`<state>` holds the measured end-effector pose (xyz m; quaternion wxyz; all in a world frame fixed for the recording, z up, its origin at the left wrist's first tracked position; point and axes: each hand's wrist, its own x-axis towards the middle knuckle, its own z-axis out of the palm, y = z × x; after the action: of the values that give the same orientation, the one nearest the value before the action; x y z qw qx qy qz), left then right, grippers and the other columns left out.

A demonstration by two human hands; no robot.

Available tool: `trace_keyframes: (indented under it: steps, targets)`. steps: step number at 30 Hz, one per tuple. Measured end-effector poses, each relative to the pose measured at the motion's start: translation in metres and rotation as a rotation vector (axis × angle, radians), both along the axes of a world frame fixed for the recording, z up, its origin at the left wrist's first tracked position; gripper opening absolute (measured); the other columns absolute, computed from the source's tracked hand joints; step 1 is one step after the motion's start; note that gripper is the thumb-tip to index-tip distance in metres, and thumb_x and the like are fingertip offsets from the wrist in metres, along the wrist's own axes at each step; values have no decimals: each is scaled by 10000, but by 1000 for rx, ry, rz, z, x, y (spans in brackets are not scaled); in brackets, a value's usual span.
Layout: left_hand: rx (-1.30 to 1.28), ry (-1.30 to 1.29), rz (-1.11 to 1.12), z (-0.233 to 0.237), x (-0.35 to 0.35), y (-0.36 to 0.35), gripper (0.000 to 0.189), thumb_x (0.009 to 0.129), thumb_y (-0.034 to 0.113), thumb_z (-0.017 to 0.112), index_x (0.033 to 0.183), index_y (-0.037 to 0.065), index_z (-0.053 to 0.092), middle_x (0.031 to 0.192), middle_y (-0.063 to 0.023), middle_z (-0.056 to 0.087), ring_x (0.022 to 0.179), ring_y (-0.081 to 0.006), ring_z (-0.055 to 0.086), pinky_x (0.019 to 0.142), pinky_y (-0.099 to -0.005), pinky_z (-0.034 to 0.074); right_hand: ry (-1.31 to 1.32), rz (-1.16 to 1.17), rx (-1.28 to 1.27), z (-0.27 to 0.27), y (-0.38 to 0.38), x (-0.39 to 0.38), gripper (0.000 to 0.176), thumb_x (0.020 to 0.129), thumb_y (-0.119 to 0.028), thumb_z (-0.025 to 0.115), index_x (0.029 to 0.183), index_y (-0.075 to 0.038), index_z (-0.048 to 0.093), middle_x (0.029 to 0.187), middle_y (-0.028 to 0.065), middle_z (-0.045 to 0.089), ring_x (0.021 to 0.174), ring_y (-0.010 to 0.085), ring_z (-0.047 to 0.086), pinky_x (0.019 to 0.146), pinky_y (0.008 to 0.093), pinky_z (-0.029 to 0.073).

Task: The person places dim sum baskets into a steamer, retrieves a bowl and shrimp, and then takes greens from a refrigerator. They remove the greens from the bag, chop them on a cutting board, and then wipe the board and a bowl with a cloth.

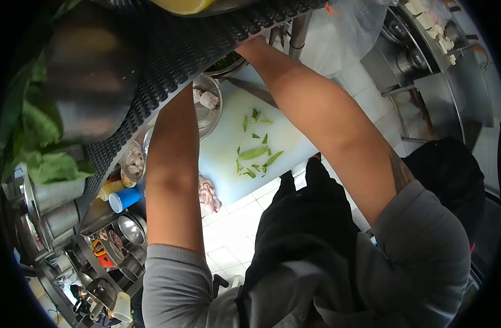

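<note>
Both my forearms reach forward under a shelf edge covered with black mesh matting (168,60), which hides my left hand and my right hand. What they hold or touch cannot be seen. Near my right wrist is the rim of a metal bowl with dark green contents (228,66). A knife (253,91) lies at the far side of the white cutting board (223,158), partly behind my right forearm. Cut green leaf pieces (254,153) are scattered over the board. Beside my left forearm stands a perforated metal strainer (209,116) with pale chunks in it.
A crumpled cloth (209,194) rests at the board's near left corner. Left of my arm are a blue-lidded container (124,200) and metal bowls (132,228). Leafy greens (42,131) and a metal container (94,71) occupy the shelf above. A steel counter (447,98) stands right.
</note>
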<state>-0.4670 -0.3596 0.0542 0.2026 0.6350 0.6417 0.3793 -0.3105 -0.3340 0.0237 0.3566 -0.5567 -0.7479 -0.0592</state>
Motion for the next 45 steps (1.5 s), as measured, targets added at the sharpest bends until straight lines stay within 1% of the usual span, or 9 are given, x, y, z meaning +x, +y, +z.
trace_keyframes:
  steps: [5,6,7,11,14,18,27,34,45]
  targets:
    - [383,291,-32,11,7,-58,321,961,312,554,1020,15,661,904,-209,653,853,-282,649,767,-359,485,33,171,-206,27,-71,15,286,823,-249,599,1052,-96,674,1025,173,683,978,347,642,848,457,499]
    - [523,307,-52,18,10,-97,323,960,317,558,1012,17,666,890,-212,656,844,-282,651,761,-359,485,412,280,-169,36,-113,21,175,818,-153,574,942,-67,662,884,189,676,865,355,655,765,446,516]
    - [139,60,-7,43,22,-153,315,929,303,603,962,-3,671,841,-220,657,800,-340,649,698,-385,476,506,345,-424,38,-150,26,157,824,-111,560,943,-68,651,867,178,673,855,363,652,764,456,510]
    - [-115,-18,44,-36,4,-316,253,846,109,596,1073,20,661,1097,-205,649,1069,-384,599,929,-418,462,54,485,-527,-37,-257,33,417,890,-260,573,1224,-10,573,1346,248,501,1277,382,457,1072,438,364]
    - [30,377,81,-83,0,-381,274,816,93,622,1080,34,669,1016,-177,647,1002,-370,570,893,-419,448,-143,415,-447,-66,-301,38,586,885,-340,584,1333,22,480,1438,291,378,1378,417,313,1151,480,241]
    - [-23,471,-32,-89,0,-384,248,821,75,628,1061,45,682,888,-139,633,853,-327,546,792,-424,450,-55,614,-538,-65,-344,35,755,845,-423,632,1375,63,402,1455,287,350,1404,429,261,1164,493,205]
    - [-116,147,60,-74,-52,-386,150,863,92,615,977,44,699,905,-135,658,832,-318,606,774,-401,490,-201,563,-355,-67,-328,8,407,872,-309,623,1238,-132,594,1360,212,468,1318,401,384,1099,511,307]
    - [32,57,267,-61,-69,-433,121,841,31,617,941,21,685,910,-138,660,846,-305,597,749,-383,489,-145,568,-236,-85,-281,16,248,869,-182,582,1081,-71,648,1241,140,555,1239,324,470,1056,450,365]
    - [-29,25,450,-56,-97,-453,174,865,36,582,996,-3,689,878,-132,653,701,-195,582,651,-302,475,-451,774,-186,-84,-285,33,132,827,-208,614,755,-101,584,762,54,614,779,246,622,565,386,522]
